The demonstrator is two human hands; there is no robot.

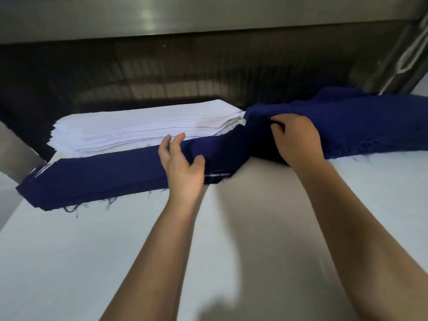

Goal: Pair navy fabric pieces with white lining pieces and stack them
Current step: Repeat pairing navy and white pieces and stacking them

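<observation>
**Clerk:** Item one, hands?

**Checker:** Left hand (183, 167): fingers (172, 141) spread and loosely curved, thumb down on navy cloth, palm over the cloth's near edge. No pinch can be made out. Right hand (297, 140): fingers (278, 129) curled tight into a fold of cloth and gripping it.

**Clerk:** Item two, the cloth in hand?

**Checker:** One navy piece (231, 149), running from under the left thumb across to the right fingertips. It sags between them and is not laid flat.

**Clerk:** Item three, stock?

**Checker:** White lining stack (143, 126): many layers, squared, just beyond the left fingertips and untouched by either hand. Navy heap (359, 121): loose and rumpled, spreading outward from the right knuckles. The gripped fold merges into it.

**Clerk:** Item four, finished goods?

**Checker:** Paired stack (104, 179): a long navy bundle stretching away from the left hand's little-finger side, frayed threads along its near edge. Thin white lines show at the end near the left thumb, so I judge that lining lies between the navy layers.

**Clerk:** Surface?

**Checker:** White table (254, 228) under both forearms; metal housing (162, 19) far beyond the fingertips.

**Clerk:** Progress?

**Checker:** Partway, by my reading. Several pairs appear stacked. A thick lining stack and a full navy heap remain. The present navy piece is not yet matched with a lining.
</observation>
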